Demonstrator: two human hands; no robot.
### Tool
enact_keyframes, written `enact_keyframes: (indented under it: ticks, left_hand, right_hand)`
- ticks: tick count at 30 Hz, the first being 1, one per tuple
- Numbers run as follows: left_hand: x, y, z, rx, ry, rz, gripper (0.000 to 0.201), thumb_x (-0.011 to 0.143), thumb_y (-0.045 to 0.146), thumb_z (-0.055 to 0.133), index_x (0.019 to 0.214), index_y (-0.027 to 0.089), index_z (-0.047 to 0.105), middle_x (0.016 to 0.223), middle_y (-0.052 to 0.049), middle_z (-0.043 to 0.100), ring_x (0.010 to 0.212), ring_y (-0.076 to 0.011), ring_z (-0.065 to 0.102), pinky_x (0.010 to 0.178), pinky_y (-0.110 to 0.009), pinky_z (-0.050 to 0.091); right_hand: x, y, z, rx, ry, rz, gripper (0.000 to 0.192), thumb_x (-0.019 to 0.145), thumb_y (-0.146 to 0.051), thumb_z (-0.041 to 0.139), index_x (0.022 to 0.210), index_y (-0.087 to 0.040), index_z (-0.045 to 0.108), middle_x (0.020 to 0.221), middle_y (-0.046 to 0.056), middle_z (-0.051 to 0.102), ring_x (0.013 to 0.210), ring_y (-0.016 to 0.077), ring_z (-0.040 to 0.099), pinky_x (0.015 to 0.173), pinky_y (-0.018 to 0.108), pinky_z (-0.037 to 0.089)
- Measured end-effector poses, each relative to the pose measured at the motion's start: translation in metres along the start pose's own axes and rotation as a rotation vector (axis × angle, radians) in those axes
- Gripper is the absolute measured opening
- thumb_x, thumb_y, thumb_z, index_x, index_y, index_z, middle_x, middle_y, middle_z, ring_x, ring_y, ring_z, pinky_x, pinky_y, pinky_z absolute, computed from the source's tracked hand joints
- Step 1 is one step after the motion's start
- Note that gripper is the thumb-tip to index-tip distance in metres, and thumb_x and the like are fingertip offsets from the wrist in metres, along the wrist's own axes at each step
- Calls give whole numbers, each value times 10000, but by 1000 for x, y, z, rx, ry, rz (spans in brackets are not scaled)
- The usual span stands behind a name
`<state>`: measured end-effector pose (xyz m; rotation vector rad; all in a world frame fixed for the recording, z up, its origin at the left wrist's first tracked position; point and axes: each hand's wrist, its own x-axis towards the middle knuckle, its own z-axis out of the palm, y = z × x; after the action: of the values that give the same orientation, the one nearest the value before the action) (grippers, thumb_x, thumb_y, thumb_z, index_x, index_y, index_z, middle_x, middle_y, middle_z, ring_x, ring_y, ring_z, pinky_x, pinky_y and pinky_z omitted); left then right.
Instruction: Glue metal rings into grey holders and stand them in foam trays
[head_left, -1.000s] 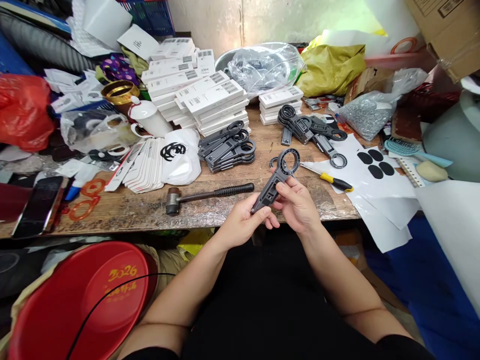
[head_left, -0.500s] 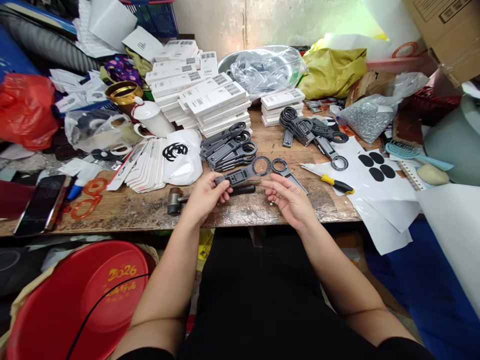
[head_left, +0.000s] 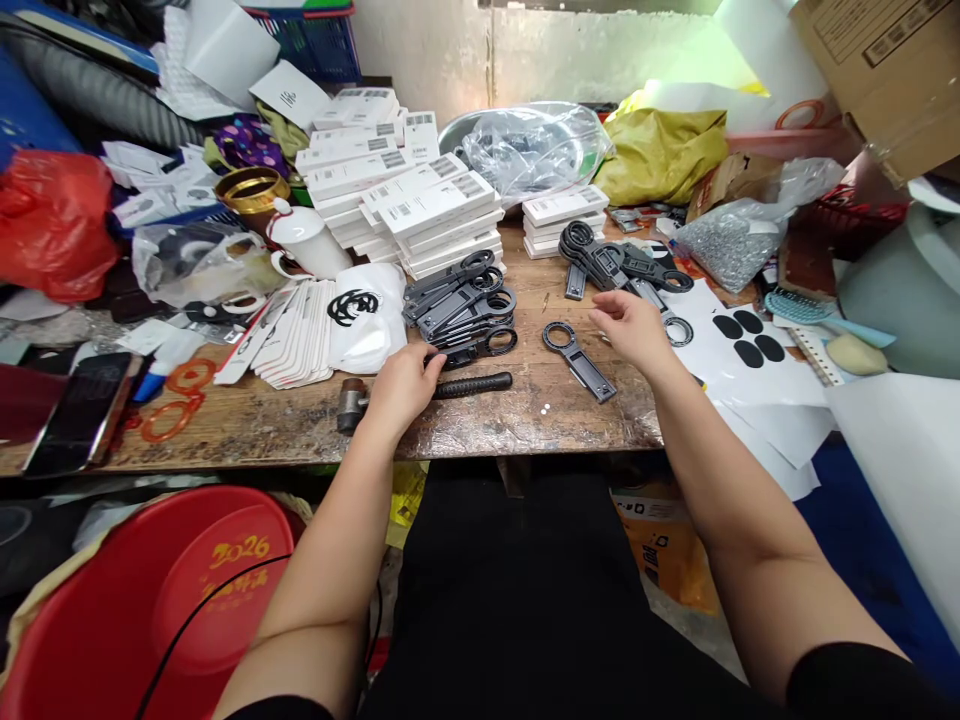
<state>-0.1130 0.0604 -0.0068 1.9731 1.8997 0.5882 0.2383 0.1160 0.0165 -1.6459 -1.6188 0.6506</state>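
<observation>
Brackets (head_left: pixel 450 312) are lying stacked by the left hand (head_left: pixel 405 385), its fingers curling at one's end, grip unclear; the right hand (head_left: pixel 636 332) is hovering, loosely bent, apparently empty. Toward the workbench (head_left: pixel 495 432) front edge, one loose bracket (head_left: pixel 586 370) is seemingly awaiting work; how many are finished, I'm not telling.

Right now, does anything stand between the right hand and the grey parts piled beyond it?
Nothing visible does: the grey parts lie just past the right hand; the lone part sits outside that gap.
</observation>
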Motion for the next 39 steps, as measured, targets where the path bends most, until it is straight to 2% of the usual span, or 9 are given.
enact_keyframes:
  ticks: [4,9,14,17,22,25,30,35,39]
  left_hand:
    - [4,-5,4,-129,-32,48,337,1003,331,504,1158,192,770,1117,-121,801,1027,-304,715,912,-377,530]
    - [5,-6,8,38,8,98,357,1004,294,496,1178,194,792,1095,-143,751,1059,-328,695,968,-426,534]
    - [-12,11,3,20,91,52,318,1006,292,522,1142,180,788,1131,-159,732,1105,-342,682,1030,-471,523]
    - [-38,42,6,-362,154,93,303,987,393,637,1162,180,761,1189,-151,744,1130,-308,690,1037,-452,538]
    - [-75,93,29,-1252,-536,-31,627,857,646,801,1259,195,635,1008,-103,780,817,-218,765,703,-316,604]
    - [-80,95,40,-1352,-503,-204,523,840,625,823,1052,194,617,779,-17,723,561,-134,653,537,-237,510]
    - [-81,84,42,-1033,-86,-32,431,792,500,896,1064,196,761,855,-20,729,677,-122,631,605,-226,497]
    - [-82,87,40,-1415,-409,-225,607,833,710,799,995,128,740,804,-54,718,544,-98,554,516,-240,451]
    - [-80,87,40,-1615,-648,-370,606,782,662,878,926,92,732,761,-74,713,507,-73,512,470,-211,394]
  right_hand:
    - [-26,-9,9,-474,-212,-80,539,921,-432,745,1368,-137,690,1193,200,777,1080,357,731,968,514,571]
    - [-55,-9,23,-644,-169,-119,562,935,-317,687,1464,-141,615,1330,228,723,1206,392,685,978,498,560]
    - [-66,-3,19,-140,-32,-44,582,849,-398,775,1380,-175,687,1042,107,758,874,269,695,877,468,574]
    - [-84,-18,25,395,-34,18,668,780,-472,856,1371,-217,676,973,43,740,822,205,670,801,392,581]
    - [-112,-53,38,983,-225,153,609,722,-468,908,1262,-260,720,1091,44,791,1029,220,735,913,368,601]
    - [-118,-56,34,1100,-262,207,529,712,-418,913,1176,-239,732,1117,62,809,1098,247,745,954,382,598]
    - [-118,-45,22,1147,-212,260,574,761,-515,918,1226,-276,680,1113,43,802,1008,214,750,807,327,622]
    - [-115,-45,23,1182,-168,231,419,793,-590,875,991,-255,718,1022,17,756,921,178,705,755,292,620]
    - [-113,-48,18,1120,-161,127,314,772,-472,916,867,-242,724,921,6,752,940,185,723,930,338,611]
